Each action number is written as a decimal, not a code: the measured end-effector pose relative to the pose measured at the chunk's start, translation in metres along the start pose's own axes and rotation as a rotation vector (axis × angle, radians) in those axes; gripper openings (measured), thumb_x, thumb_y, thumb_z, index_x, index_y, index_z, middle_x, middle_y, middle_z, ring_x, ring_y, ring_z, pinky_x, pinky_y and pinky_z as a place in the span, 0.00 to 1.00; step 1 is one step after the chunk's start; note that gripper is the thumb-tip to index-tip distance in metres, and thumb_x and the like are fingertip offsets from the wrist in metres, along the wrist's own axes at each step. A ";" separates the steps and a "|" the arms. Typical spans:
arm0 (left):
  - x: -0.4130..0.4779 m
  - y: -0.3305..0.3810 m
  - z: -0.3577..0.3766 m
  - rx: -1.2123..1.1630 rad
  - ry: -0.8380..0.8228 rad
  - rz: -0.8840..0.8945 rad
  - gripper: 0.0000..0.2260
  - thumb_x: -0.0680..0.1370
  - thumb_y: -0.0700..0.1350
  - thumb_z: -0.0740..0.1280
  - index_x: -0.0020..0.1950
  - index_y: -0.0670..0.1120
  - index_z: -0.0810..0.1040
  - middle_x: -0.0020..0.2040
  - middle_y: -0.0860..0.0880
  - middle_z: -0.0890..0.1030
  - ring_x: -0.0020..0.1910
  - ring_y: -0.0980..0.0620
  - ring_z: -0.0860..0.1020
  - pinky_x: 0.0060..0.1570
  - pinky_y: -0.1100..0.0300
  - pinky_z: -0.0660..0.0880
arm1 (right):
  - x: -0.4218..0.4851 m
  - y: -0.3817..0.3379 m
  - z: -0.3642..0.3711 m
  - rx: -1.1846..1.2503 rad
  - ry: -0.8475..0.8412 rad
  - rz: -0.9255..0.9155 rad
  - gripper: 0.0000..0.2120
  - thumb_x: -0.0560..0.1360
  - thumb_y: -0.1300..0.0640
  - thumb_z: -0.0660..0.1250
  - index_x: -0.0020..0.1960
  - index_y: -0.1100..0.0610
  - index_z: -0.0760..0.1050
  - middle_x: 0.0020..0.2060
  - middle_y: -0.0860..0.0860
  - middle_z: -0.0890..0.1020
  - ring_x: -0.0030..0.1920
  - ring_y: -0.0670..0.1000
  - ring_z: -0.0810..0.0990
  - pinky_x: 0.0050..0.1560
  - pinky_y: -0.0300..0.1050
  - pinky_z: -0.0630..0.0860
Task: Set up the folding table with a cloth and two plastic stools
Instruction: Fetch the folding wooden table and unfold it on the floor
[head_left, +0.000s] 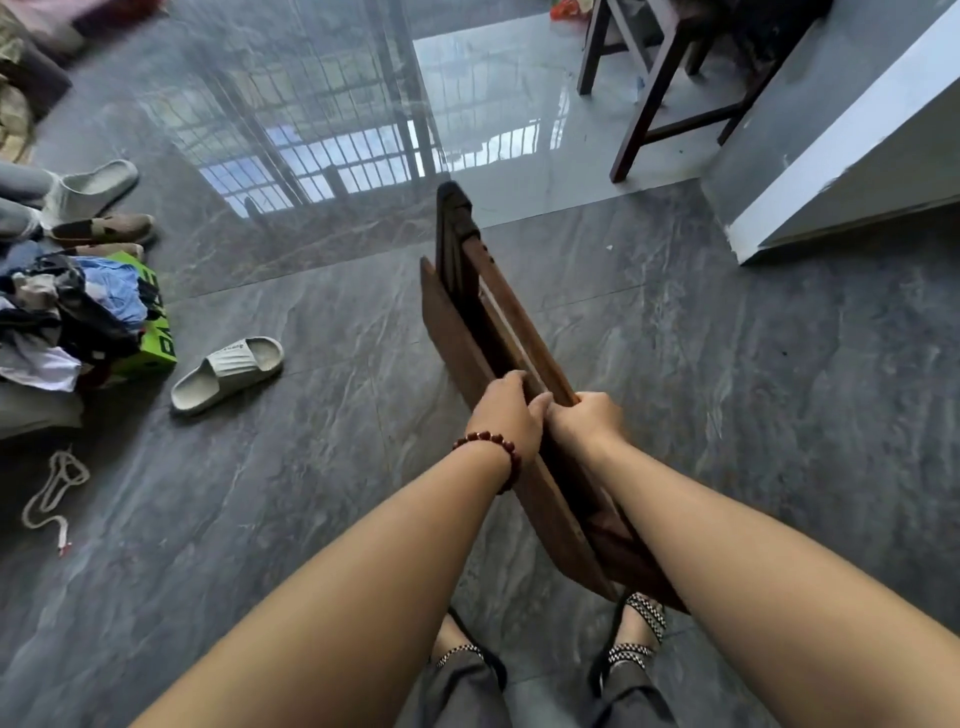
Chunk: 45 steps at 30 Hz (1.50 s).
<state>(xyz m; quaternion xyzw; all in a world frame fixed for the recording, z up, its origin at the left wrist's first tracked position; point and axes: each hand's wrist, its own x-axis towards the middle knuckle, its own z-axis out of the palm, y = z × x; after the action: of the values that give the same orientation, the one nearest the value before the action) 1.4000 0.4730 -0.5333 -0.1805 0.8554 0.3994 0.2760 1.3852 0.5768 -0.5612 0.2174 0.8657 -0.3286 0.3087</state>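
A dark brown wooden folding table (467, 317) stands folded on its edge on the grey tiled floor, running away from me. My left hand (506, 415), with a red bead bracelet at the wrist, grips the upper edge of its flat top panel. Right beside it, my right hand (587, 418) holds the folded leg frame, fingers curled round the wood. The two hands touch each other. No cloth or plastic stool is recognisable in view.
A grey slipper (228, 371) lies on the floor to the left. A pile of clothes on a green box (153, 343), more shoes (93, 192) and a white cord (52, 493) are at far left. A dark wooden chair (670, 78) stands at back right beside a white-edged wall (841, 150).
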 end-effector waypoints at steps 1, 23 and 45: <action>0.001 0.002 0.000 -0.007 -0.032 0.020 0.20 0.81 0.51 0.58 0.71 0.44 0.65 0.67 0.44 0.72 0.65 0.46 0.72 0.64 0.53 0.69 | 0.002 -0.003 0.004 0.087 -0.031 -0.013 0.12 0.70 0.45 0.66 0.40 0.53 0.80 0.38 0.54 0.82 0.45 0.58 0.81 0.44 0.48 0.76; -0.025 0.002 0.019 -0.042 0.004 -0.145 0.09 0.78 0.52 0.62 0.53 0.49 0.75 0.50 0.50 0.81 0.49 0.49 0.79 0.50 0.55 0.76 | -0.034 0.028 -0.013 -0.087 -0.415 -0.279 0.15 0.75 0.56 0.65 0.61 0.58 0.71 0.43 0.49 0.80 0.42 0.48 0.79 0.37 0.42 0.72; -0.092 -0.041 0.092 -0.275 0.107 -0.011 0.14 0.81 0.40 0.57 0.63 0.48 0.76 0.59 0.48 0.80 0.59 0.50 0.77 0.61 0.54 0.72 | -0.086 0.112 -0.011 0.005 -0.341 -0.383 0.18 0.81 0.47 0.55 0.68 0.51 0.67 0.59 0.51 0.77 0.56 0.51 0.76 0.51 0.44 0.70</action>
<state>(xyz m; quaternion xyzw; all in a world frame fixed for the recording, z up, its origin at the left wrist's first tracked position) 1.5237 0.5278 -0.5485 -0.2424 0.8051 0.5011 0.2050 1.5071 0.6469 -0.5446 -0.0085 0.8257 -0.4151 0.3820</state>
